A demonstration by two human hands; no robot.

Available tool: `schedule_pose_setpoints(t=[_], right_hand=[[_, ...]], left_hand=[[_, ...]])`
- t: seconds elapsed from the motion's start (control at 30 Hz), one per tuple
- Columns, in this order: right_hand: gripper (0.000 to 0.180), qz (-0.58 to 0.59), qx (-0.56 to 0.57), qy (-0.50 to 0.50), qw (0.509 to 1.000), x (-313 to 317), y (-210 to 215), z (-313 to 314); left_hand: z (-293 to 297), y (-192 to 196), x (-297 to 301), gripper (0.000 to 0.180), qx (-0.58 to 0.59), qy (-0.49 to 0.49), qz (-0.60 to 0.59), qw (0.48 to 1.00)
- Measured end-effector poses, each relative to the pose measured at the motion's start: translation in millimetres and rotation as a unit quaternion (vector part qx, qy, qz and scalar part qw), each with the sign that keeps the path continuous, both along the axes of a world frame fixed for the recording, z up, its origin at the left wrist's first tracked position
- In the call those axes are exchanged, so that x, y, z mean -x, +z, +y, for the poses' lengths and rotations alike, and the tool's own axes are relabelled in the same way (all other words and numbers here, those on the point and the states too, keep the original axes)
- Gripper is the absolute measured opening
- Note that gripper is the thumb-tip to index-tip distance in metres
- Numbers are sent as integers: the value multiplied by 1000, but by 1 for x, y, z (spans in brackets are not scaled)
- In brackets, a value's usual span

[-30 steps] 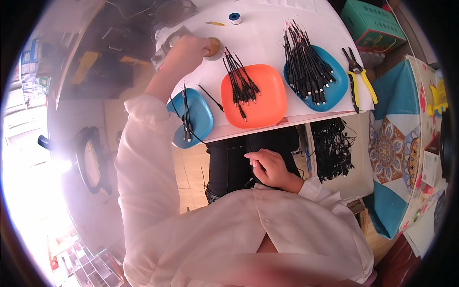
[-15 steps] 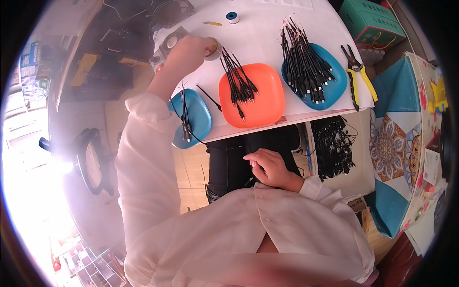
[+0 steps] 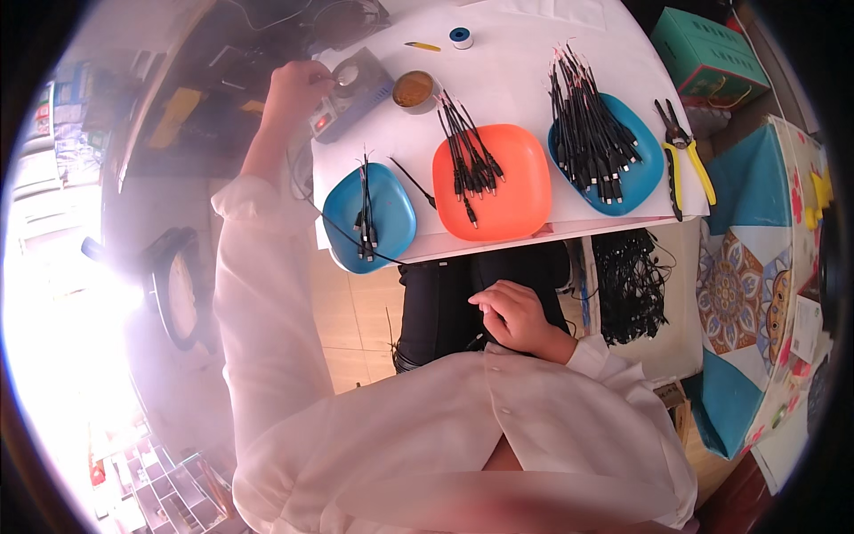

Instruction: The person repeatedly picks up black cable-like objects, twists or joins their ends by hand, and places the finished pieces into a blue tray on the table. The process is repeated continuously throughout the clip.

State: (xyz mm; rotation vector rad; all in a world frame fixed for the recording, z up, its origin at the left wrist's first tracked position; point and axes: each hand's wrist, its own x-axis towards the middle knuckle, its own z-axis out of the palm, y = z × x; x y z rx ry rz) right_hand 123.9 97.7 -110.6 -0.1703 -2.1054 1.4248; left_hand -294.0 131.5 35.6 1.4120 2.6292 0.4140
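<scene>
My left hand (image 3: 298, 87) reaches out at the far left, fingers pinched together beside a grey box-shaped device (image 3: 354, 111) with a round silver well and a lit red switch. Whatever those fingers hold is too small to make out. Right of the device stands a round tin (image 3: 414, 91) of amber-brown material. My right hand (image 3: 516, 316) rests over my lap with curled fingers; anything inside them is hidden. Short black cables (image 3: 468, 160) with stripped ends lie on an orange tray (image 3: 525, 191). A few more cables (image 3: 366, 222) sit on the left blue tray (image 3: 398, 200).
At right, a blue tray (image 3: 654, 165) carries a thick bundle of black cables (image 3: 592, 133). Yellow-handled wire strippers (image 3: 683, 165) lie beyond it. A solder spool (image 3: 460, 37) and a yellow cutter (image 3: 423, 46) are at the back. Below the tabletop hangs a black cable mass (image 3: 632, 285).
My left hand has moved left from the tin to the grey device's far side, uncovering the tin. The whole view has shifted slightly; my right hand stays over my lap.
</scene>
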Motion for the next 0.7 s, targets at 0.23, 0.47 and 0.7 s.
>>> schedule_pose_setpoints(t=[0.23,0.47,0.7], right_hand=[[21,14,-8,-5,1000,2,1,1],[21,15,-6,-4,1000,2,0,1],[21,16,-6,-5,1000,2,0,1]], left_hand=[[-4,-13,15,16,-11,-32,23,999],[1,-14,14,15,8,-16,21,1000],[6,-15,12,12,31,-8,50,998]])
